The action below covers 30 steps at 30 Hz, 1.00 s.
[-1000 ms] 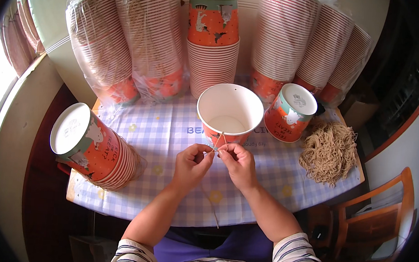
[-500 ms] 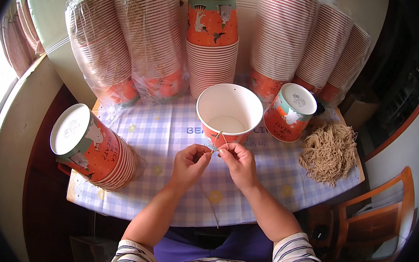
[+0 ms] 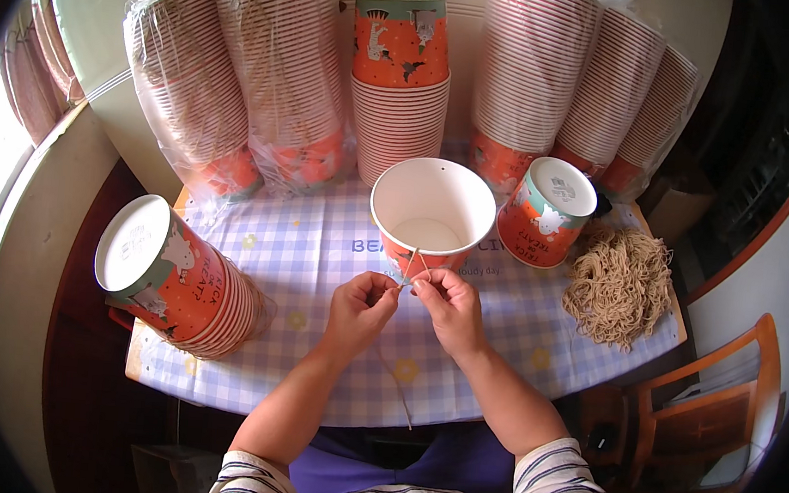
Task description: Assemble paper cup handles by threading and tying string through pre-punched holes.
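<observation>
An open paper bucket point(image 3: 430, 203), white inside and orange outside, stands upright on the table in front of me. A thin tan cord point(image 3: 418, 259) hangs from its near rim and splits into two strands. Pinched closed, my left hand point(image 3: 364, 309) grips one strand just below the rim. My right hand point(image 3: 450, 308) pinches the other strand close beside it, fingertips nearly touching. The cord's loose tail runs down over the tablecloth to the table's front edge. Whether a knot sits between the fingers is hidden.
A heap of tan cords point(image 3: 620, 287) lies at the right beside an upside-down bucket point(image 3: 548, 210). Upside-down nested buckets point(image 3: 190, 277) lean at the left. Tall bucket stacks, several in plastic wrap point(image 3: 279, 61), line the back. A wooden chair point(image 3: 711, 401) stands right of the checked tablecloth point(image 3: 311, 370).
Almost nothing differs. The cord strands at the rim look slightly straighter, and both hands keep their place.
</observation>
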Motion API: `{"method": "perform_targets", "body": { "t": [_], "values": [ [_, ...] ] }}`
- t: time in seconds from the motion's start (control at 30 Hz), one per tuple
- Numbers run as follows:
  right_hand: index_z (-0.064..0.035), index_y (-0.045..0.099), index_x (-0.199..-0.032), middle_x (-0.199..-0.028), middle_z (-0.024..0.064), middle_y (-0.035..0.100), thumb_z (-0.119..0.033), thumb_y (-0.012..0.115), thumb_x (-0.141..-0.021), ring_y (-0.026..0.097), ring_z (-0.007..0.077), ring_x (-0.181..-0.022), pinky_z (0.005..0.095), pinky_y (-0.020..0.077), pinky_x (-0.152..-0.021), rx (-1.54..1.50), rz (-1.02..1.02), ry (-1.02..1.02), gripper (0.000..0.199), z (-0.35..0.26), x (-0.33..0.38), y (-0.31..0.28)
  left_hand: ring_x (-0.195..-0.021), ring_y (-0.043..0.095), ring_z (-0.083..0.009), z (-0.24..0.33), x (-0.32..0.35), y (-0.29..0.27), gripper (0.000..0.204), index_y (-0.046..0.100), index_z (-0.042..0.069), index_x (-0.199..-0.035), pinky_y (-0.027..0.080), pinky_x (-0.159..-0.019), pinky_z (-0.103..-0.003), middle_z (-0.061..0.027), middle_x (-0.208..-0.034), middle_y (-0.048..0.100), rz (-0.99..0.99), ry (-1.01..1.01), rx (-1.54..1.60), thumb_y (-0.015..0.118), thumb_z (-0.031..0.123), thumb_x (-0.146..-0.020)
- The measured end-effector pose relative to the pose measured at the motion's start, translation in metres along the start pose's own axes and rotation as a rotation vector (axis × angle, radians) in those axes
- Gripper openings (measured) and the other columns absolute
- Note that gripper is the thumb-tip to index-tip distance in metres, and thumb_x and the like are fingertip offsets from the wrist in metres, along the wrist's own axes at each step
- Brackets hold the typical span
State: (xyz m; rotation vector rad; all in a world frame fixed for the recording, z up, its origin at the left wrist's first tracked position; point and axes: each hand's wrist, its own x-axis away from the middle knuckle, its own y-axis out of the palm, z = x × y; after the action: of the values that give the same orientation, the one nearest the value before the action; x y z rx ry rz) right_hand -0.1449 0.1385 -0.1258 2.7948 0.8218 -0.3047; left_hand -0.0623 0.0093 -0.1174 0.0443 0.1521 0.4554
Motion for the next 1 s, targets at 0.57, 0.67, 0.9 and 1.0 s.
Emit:
{"method": "perform_targets", "body": {
  "t": [0.57, 0.67, 0.9, 1.0],
  "values": [
    [0.0001, 0.062, -0.094, -0.086, 0.0005, 0.062, -0.012, 0.060, -0.091, 0.057, 0.0071, -0.080, 0.0226, 0.0480, -0.075, 0.018, -0.005, 0.008, 0.013, 0.0047, -0.0013, -0.0042, -0.056, 0.042, 0.0003, 0.0018, 0.0015, 0.0018, 0.006, 0.061, 0.000, -0.082, 0.032, -0.049, -0.018, 0.0066, -0.063, 0.052, -0.038, -0.074, -0.040, 0.062, 0.006, -0.085],
    [0.0000, 0.061, -0.093, -0.085, 0.0005, 0.062, -0.013, 0.060, -0.091, 0.057, 0.0068, -0.079, 0.0222, 0.0474, -0.074, 0.016, 0.005, 0.003, 0.013, 0.0046, -0.0014, -0.0021, -0.055, 0.041, 0.0004, -0.0002, 0.0018, 0.0014, 0.007, 0.061, 0.000, -0.082, 0.032, -0.048, -0.018, 0.0069, -0.062, 0.051, -0.047, -0.065, -0.032, 0.062, 0.006, -0.085],
    [-0.0001, 0.061, -0.089, -0.077, -0.0003, 0.063, -0.015, 0.061, -0.091, 0.055, 0.0043, -0.070, 0.0208, 0.0450, -0.064, 0.070, 0.044, -0.059, 0.015, 0.0041, -0.0009, -0.0007, -0.061, 0.046, -0.0001, 0.0005, 0.0040, -0.0008, 0.006, 0.061, 0.000, -0.085, 0.035, -0.053, -0.017, 0.0052, -0.070, 0.056, -0.097, -0.024, -0.088, 0.061, 0.006, -0.086],
    [-0.0003, 0.061, -0.090, -0.078, -0.0001, 0.063, -0.016, 0.061, -0.091, 0.056, 0.0049, -0.071, 0.0208, 0.0453, -0.066, 0.073, 0.038, -0.043, 0.016, 0.0042, -0.0030, -0.0015, -0.062, 0.046, -0.0003, -0.0008, 0.0042, -0.0006, 0.006, 0.062, 0.000, -0.087, 0.035, -0.053, -0.017, 0.0050, -0.071, 0.056, -0.097, -0.032, -0.048, 0.062, 0.006, -0.087]
  ]
}}
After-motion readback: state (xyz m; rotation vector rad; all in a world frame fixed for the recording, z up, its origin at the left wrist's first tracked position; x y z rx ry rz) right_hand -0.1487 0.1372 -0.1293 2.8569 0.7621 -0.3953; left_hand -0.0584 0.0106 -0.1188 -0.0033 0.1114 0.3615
